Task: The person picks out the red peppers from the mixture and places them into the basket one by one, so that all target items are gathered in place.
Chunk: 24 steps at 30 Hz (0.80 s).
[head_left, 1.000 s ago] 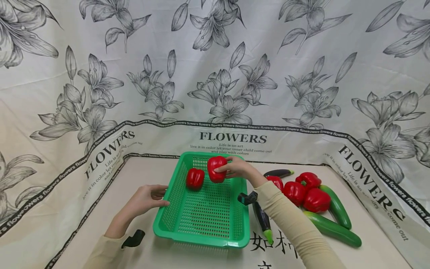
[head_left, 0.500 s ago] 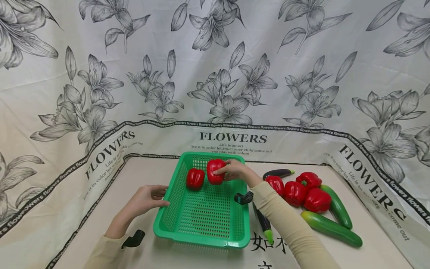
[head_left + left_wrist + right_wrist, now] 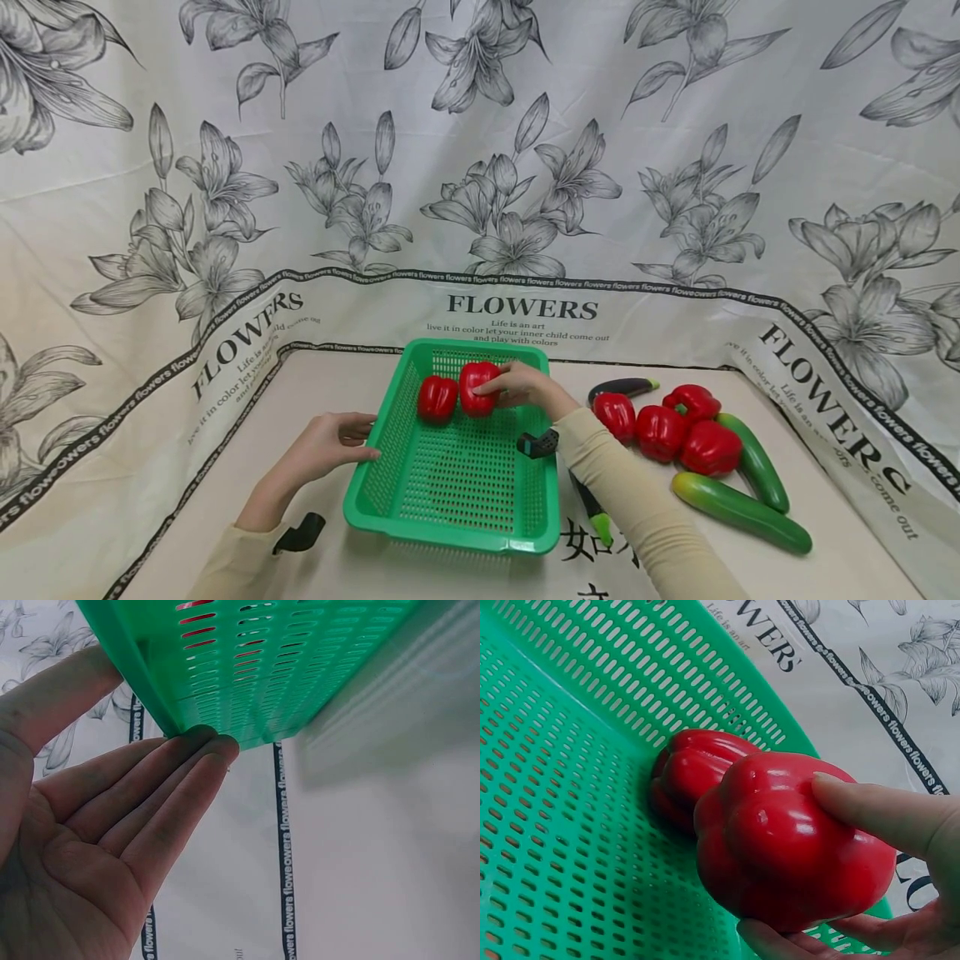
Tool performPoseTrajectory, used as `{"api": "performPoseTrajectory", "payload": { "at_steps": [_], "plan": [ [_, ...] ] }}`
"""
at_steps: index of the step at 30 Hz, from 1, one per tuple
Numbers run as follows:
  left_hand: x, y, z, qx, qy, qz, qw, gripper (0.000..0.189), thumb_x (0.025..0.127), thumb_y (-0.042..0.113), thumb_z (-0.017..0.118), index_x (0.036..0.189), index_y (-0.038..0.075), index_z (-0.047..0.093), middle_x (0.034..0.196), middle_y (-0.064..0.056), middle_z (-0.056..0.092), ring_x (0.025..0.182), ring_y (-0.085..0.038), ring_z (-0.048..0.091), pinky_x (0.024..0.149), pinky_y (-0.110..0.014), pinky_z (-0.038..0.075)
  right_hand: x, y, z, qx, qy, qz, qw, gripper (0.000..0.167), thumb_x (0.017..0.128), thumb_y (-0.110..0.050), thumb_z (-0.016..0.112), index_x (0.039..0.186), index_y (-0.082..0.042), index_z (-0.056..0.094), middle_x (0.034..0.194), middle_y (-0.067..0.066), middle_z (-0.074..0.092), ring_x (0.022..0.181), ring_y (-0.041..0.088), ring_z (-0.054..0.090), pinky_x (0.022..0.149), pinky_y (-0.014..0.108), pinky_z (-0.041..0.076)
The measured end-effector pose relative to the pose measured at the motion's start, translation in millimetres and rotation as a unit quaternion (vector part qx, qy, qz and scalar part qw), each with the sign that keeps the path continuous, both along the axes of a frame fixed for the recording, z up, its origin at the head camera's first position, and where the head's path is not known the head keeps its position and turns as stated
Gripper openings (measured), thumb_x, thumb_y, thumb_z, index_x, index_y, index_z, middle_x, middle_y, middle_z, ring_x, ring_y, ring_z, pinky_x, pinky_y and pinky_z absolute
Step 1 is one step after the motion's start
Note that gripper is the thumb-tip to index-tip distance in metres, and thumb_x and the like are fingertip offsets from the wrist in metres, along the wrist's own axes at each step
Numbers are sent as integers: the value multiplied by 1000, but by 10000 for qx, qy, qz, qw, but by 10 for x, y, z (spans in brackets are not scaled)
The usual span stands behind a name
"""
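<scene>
My right hand (image 3: 523, 385) grips a red bell pepper (image 3: 478, 390) inside the green plastic basket (image 3: 450, 542), thumb on one side and fingers underneath in the right wrist view. Another red bell pepper (image 3: 437, 400) lies in the basket's far left part, right beside the held one. My left hand (image 3: 333, 442) is at the basket's left side. In the left wrist view its straight fingers (image 3: 180, 802) reach to the outside of the basket wall (image 3: 247, 667), and the palm holds nothing.
Right of the basket lie several more red bell peppers (image 3: 660, 432), two green cucumbers (image 3: 742, 512), a dark eggplant (image 3: 622, 387) at the back and another eggplant (image 3: 592, 508) partly behind the right sleeve. A flower-print cloth (image 3: 517, 208) hangs behind the table.
My right hand has lowered the red bell pepper and moved it slightly left, closer to the pepper in the basket. The left hand has stayed in place.
</scene>
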State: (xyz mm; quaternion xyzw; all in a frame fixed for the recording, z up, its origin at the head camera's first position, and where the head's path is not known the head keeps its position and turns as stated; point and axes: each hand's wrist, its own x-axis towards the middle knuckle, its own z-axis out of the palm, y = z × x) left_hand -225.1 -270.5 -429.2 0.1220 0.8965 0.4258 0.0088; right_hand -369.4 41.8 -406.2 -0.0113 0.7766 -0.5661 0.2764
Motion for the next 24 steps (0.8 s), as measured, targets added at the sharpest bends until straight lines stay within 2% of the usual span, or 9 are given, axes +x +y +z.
{"api": "performPoseTrajectory", "payload": {
  "at_steps": [4, 12, 24],
  "plan": [
    [0, 3, -3, -19, -13, 30, 10000, 62, 77, 27, 79, 127, -1, 57, 116, -17, 66, 101, -28, 67, 82, -38, 58, -28, -14, -45, 5, -94, -37, 9999, 78, 78, -11, 77, 141, 5, 34, 138, 25, 43, 120, 40, 53, 102, 48, 46],
    [4, 9, 12, 18, -48, 22, 10000, 64, 77, 28, 79, 128, -2, 56, 117, -17, 66, 102, -29, 67, 82, -38, 58, -63, -25, -106, 159, -139, -20, 9998, 64, 79, -11, 76, 131, 6, 43, 132, 24, 48, 116, 38, 56, 99, 47, 48],
    [2, -15, 1, 12, 19, -66, 10000, 64, 78, 30, 78, 128, -2, 56, 116, -17, 66, 102, -28, 67, 81, -36, 58, -112, -22, -210, 153, -250, 0, 9996, 61, 77, -12, 77, 129, 6, 49, 128, 22, 52, 118, 35, 52, 98, 47, 49]
  ]
}}
